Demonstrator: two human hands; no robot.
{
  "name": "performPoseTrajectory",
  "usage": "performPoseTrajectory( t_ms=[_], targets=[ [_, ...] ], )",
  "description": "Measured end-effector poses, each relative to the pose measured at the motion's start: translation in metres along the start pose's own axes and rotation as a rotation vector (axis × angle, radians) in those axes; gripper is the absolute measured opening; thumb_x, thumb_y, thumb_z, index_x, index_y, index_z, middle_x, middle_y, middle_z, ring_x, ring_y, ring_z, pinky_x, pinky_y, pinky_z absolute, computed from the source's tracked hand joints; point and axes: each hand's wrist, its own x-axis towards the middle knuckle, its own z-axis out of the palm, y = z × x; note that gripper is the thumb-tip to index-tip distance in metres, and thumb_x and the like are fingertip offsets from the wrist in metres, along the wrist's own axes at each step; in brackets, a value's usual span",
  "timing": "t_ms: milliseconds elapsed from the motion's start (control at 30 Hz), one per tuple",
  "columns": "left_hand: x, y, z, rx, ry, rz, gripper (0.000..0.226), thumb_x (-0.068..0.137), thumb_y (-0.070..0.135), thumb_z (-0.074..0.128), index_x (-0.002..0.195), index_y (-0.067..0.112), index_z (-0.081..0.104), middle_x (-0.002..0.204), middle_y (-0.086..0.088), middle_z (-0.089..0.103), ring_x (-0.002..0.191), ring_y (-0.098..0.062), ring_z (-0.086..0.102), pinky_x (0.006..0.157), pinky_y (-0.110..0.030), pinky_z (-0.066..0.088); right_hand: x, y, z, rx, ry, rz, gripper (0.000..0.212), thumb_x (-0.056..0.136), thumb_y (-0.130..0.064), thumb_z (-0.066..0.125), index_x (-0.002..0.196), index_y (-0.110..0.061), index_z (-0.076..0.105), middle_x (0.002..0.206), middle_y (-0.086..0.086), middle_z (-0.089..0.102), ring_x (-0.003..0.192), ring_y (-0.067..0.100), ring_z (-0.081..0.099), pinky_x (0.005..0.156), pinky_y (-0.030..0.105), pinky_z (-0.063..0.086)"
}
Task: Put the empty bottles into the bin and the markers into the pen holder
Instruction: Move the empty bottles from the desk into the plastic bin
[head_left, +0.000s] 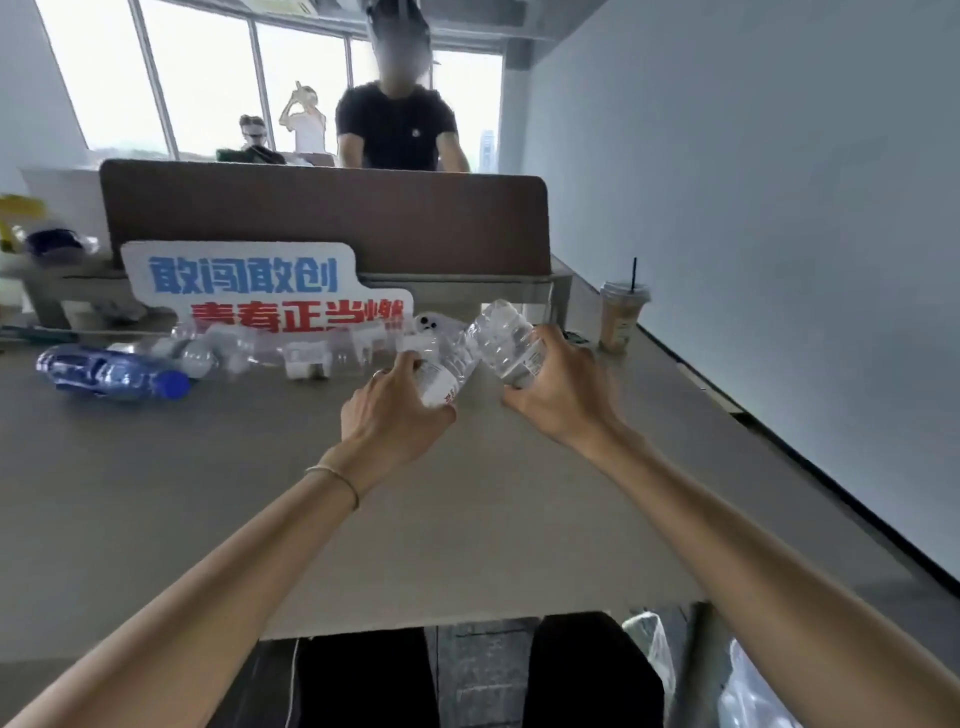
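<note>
I see two clear, empty-looking bottles off the desk: one with a white label (441, 376), tilted, just left of a ribbed one (506, 340), also tilted; they nearly touch. Far left, a blue bottle with a blue cap (111, 373) lies on its side. Behind it, more clear bottles (208, 351) lie jumbled.

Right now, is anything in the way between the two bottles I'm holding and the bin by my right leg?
Only the desk edge: the clear bottles in the left hand and right hand must clear it before dropping to the bagged bin.
</note>
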Motion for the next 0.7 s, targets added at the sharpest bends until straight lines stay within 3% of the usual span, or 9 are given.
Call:
performPoseTrajectory(
  t_ms=[133,267,533,700],
  targets=[
    [-0.004,0.061,0.030,-0.029,-0.051,0.102,0.072,0.078,0.053,0.068,0.141,0.034,0.040,0.119,-0.003,0.066,0.103,-0.032,0.064,0.079,-0.036,0.046,-0.017,0.058,-0.040,-0.057,0.034,0.109,0.061,0.069,-0.056,0.074,0.116,-0.025,0.050,0.097,0.008,0.073,0.090,0.035,0.069,0.065,0.033,0.038],
    [-0.013,0.122,0.062,-0.072,-0.117,0.197,0.066,0.077,0.053,0.068,0.136,0.037,0.042,0.118,-0.004,0.066,0.106,-0.034,0.063,0.077,-0.035,0.040,-0.043,0.109,-0.081,-0.113,0.076,0.234,0.066,0.067,-0.055,0.072,0.121,-0.023,0.051,0.103,0.006,0.073,0.095,0.033,0.069,0.068,0.033,0.039],
    [-0.045,0.246,0.138,-0.160,-0.277,0.407,0.069,0.075,0.054,0.067,0.134,0.027,0.045,0.116,-0.009,0.066,0.102,-0.035,0.063,0.080,-0.040,0.049,-0.106,0.202,-0.153,-0.221,0.133,0.443,0.067,0.069,-0.051,0.074,0.125,-0.024,0.049,0.107,0.002,0.072,0.093,0.032,0.068,0.070,0.034,0.040],
    [-0.078,0.316,0.173,-0.217,-0.364,0.515,0.068,0.077,0.053,0.068,0.137,0.031,0.044,0.118,-0.006,0.068,0.101,-0.035,0.065,0.080,-0.037,0.048,-0.146,0.250,-0.202,-0.262,0.195,0.551,0.067,0.076,-0.050,0.075,0.131,-0.023,0.049,0.111,0.003,0.073,0.098,0.031,0.068,0.075,0.033,0.039]
  ],
)
